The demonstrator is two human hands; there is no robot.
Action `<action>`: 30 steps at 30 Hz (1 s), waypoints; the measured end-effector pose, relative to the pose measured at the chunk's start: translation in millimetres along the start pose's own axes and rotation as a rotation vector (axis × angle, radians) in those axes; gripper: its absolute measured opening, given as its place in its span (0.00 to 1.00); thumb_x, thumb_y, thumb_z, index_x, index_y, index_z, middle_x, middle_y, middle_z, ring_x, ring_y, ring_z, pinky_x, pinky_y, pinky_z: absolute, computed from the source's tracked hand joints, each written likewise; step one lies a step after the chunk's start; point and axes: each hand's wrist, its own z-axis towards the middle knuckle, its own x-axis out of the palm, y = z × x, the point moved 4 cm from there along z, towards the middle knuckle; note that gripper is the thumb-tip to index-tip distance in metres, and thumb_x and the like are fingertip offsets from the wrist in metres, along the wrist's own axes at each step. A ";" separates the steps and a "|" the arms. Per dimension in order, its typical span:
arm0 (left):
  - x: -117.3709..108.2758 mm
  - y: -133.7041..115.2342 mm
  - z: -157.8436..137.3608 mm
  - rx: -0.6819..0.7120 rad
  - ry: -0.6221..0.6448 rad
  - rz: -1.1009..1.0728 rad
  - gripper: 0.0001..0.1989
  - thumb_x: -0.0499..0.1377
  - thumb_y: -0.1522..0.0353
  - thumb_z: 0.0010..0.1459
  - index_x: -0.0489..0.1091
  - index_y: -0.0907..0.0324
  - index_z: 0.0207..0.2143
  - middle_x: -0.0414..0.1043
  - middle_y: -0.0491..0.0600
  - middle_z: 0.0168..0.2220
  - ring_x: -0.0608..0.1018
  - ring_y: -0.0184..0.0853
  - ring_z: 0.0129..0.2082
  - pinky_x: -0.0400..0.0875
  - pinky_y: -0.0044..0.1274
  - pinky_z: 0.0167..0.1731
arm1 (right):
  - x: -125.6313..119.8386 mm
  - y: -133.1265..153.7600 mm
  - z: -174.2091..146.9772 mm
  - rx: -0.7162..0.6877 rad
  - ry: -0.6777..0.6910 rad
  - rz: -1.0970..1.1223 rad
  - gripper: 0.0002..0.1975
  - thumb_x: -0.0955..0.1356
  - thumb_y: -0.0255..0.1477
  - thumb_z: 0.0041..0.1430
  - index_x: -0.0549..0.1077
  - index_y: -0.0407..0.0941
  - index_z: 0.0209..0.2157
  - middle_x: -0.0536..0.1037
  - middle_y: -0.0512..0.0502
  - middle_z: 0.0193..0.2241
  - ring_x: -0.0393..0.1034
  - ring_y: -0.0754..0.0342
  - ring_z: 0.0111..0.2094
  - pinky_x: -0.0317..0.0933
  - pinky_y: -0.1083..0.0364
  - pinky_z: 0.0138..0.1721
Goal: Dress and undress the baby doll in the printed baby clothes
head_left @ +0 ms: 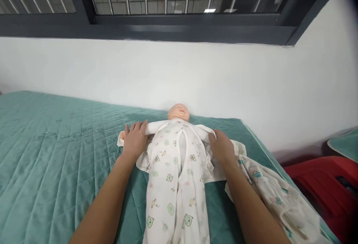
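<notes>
A baby doll [179,112] lies on its back on the green quilted bed cover [84,162], its head towards the wall. White baby clothes [170,169] printed with green bears cover its body, with a parted front opening showing paler cloth. My left hand [135,137] is closed round the doll's white-sleeved arm at the left; the doll's small hand shows just beyond my fingers. On the other side, my right hand [221,145] pinches the white sleeve [205,134] near the doll's shoulder. The doll's other hand is hidden.
A second printed baby garment [274,191] lies crumpled on the bed, right of my right forearm. Beyond the bed's right edge stands a red plastic object [321,184]. The white wall [140,72] and a dark-framed barred window [179,24] rise behind.
</notes>
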 end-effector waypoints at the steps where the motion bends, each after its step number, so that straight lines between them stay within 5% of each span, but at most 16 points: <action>1: -4.5 -3.7 -3.5 0.018 -0.007 -0.012 0.28 0.53 0.66 0.62 0.56 0.54 0.64 0.64 0.54 0.60 0.64 0.48 0.61 0.48 0.46 0.64 | 0.4 2.5 -2.3 -0.002 -0.006 -0.014 0.19 0.57 0.34 0.67 0.71 0.42 0.52 0.75 0.40 0.49 0.67 0.44 0.50 0.56 0.50 0.51; 8: -65.3 -76.3 -7.3 0.224 -0.126 -0.436 0.20 0.44 0.69 0.67 0.66 0.54 0.57 0.68 0.46 0.58 0.67 0.32 0.59 0.62 0.24 0.60 | -3.4 6.3 -9.9 0.130 -0.030 -0.019 0.19 0.59 0.35 0.66 0.70 0.45 0.53 0.73 0.41 0.52 0.62 0.41 0.55 0.50 0.43 0.57; 12: -67.5 -162.1 22.7 0.544 0.256 -0.306 0.15 0.50 0.66 0.64 0.75 0.56 0.45 0.75 0.49 0.49 0.76 0.37 0.50 0.71 0.27 0.49 | -2.7 6.1 -8.6 0.110 0.003 -0.006 0.19 0.58 0.34 0.66 0.69 0.45 0.53 0.73 0.40 0.51 0.63 0.42 0.55 0.49 0.42 0.57; 15: -50.4 -212.5 40.7 0.681 0.542 -0.016 0.12 0.56 0.66 0.60 0.76 0.61 0.42 0.76 0.55 0.46 0.79 0.42 0.43 0.74 0.30 0.41 | -2.6 0.3 -7.8 0.119 -0.006 0.000 0.17 0.59 0.34 0.66 0.71 0.46 0.51 0.74 0.41 0.50 0.65 0.43 0.54 0.48 0.43 0.57; 17: -39.2 -234.6 48.2 0.705 0.611 0.056 0.11 0.58 0.71 0.56 0.76 0.62 0.40 0.77 0.56 0.44 0.79 0.43 0.40 0.75 0.32 0.39 | -3.0 -4.4 -8.3 0.122 -0.033 0.029 0.16 0.59 0.32 0.65 0.71 0.46 0.49 0.75 0.42 0.48 0.66 0.44 0.52 0.47 0.44 0.57; 22: -12.9 -260.7 50.6 0.707 0.605 0.085 0.11 0.58 0.73 0.56 0.76 0.62 0.41 0.76 0.59 0.47 0.78 0.47 0.47 0.73 0.36 0.45 | -3.3 -10.0 -9.8 0.121 -0.062 0.088 0.15 0.59 0.32 0.64 0.72 0.46 0.47 0.77 0.42 0.46 0.67 0.44 0.51 0.45 0.44 0.59; 30: 9.0 -266.1 45.3 0.663 0.470 0.110 0.19 0.51 0.72 0.61 0.69 0.67 0.53 0.72 0.66 0.52 0.74 0.47 0.52 0.70 0.37 0.47 | -2.5 -12.7 -5.5 0.178 -0.052 0.093 0.17 0.59 0.34 0.64 0.72 0.42 0.47 0.78 0.37 0.44 0.69 0.42 0.50 0.46 0.44 0.59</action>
